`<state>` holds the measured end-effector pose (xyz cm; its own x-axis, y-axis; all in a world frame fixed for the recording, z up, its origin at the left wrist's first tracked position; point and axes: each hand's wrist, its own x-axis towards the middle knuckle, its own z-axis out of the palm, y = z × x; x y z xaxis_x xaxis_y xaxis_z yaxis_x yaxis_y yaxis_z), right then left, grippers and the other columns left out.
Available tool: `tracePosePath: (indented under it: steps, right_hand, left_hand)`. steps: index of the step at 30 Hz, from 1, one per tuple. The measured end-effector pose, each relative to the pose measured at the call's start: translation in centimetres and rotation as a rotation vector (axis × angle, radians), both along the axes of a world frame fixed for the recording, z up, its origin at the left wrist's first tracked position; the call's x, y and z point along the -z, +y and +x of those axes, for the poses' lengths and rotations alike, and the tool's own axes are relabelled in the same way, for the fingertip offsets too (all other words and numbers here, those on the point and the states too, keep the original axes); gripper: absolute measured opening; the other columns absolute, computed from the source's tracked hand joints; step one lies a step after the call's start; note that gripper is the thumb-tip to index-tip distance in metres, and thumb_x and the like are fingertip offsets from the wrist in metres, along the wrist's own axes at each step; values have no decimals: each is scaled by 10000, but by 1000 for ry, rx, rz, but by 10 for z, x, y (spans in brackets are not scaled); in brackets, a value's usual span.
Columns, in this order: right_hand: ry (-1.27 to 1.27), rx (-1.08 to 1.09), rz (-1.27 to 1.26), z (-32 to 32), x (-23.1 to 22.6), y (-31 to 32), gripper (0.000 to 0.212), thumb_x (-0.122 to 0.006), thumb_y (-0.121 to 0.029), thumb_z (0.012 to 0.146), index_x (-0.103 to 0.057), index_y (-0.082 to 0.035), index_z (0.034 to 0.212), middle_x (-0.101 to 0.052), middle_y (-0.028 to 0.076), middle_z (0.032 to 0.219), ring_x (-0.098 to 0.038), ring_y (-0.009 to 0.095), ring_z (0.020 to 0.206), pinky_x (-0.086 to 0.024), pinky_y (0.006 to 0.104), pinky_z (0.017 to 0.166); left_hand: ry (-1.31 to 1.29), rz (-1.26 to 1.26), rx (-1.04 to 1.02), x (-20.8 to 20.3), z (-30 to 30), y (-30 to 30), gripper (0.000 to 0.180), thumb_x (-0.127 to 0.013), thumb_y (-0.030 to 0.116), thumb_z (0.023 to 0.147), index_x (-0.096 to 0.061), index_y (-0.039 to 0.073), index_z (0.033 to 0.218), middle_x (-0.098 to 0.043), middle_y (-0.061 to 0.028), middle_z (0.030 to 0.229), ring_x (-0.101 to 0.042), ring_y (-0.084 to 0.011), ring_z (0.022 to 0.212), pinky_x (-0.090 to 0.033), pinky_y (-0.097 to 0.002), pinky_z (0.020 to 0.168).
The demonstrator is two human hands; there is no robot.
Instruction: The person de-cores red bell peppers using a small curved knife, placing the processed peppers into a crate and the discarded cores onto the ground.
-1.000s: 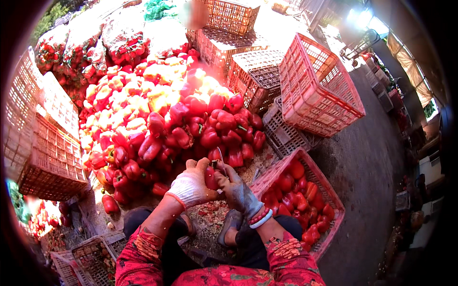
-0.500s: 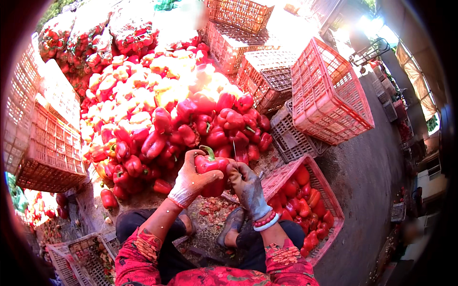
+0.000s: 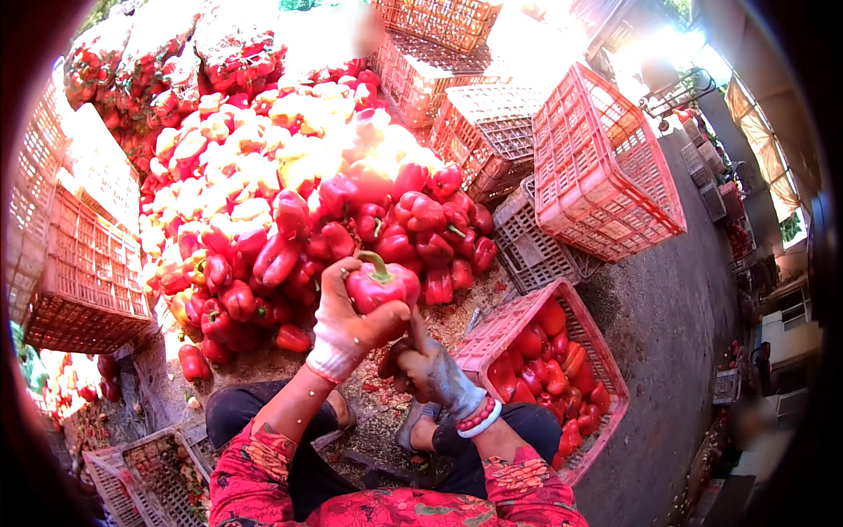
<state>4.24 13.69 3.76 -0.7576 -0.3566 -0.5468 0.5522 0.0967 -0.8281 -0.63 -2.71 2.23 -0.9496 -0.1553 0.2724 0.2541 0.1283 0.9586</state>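
Observation:
In front of the heap, my left hand (image 3: 341, 329), in a pale dirty work glove, grips a red bell pepper (image 3: 397, 288). Its curved green stem points up and away. Just below and right of the pepper, my right hand (image 3: 432, 376), in a greyish stained glove, is closed with its fingers curled. A thin knife blade stood up from this hand in the earlier frame; now the knife is mostly hidden by the fingers. Beyond both hands lies a large heap of red bell peppers (image 3: 294, 224), partly washed out by sunlight.
A tilted pink crate (image 3: 617, 373) of red peppers stands right of my legs. Orange and pink crates (image 3: 575, 162) are stacked at the right and back, others (image 3: 92, 263) at the left. Empty crates (image 3: 162, 474) lie lower left. Filled net sacks (image 3: 132, 66) stand behind the heap.
The pepper has turned so its stem end faces more upward, and it has moved slightly up. My right hand has dropped lower and left, away from the pepper's right side.

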Motion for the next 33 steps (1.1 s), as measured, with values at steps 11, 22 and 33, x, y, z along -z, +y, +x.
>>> tracePosePath:
  steps: [11, 22, 33]
  right_hand:
    - [577, 163, 77, -27, -4, 17, 800, -715, -357, 980, -301, -90, 1610, -570, 151, 1427, -597, 212, 1243, -502, 364, 1027]
    - [299, 113, -240, -15, 13, 28, 712, -773, -84, 843, -446, -54, 1475, -558, 67, 1373, -559, 167, 1242, -431, 352, 1107]
    - [-122, 232, -559, -12, 20, 36, 774, -740, -71, 847, -373, -74, 1530, -594, 83, 1366, -578, 209, 1259, -452, 380, 1093]
  left_hand:
    - [-593, 51, 352, 7, -1, -7, 712, -697, 490, 950, -424, 78, 1463, -606, -162, 1320, -600, -277, 1232, -451, -393, 1083]
    - [-551, -107, 654, -17, -1, -39, 657, -851, 211, 808, -534, 73, 1366, -678, -102, 1222, -645, -182, 1121, -512, -353, 996]
    - [-790, 571, 716, -3, -10, -69, 726, -803, 184, 841, -483, 24, 1472, -616, -118, 1343, -608, -210, 1229, -470, -368, 1093]
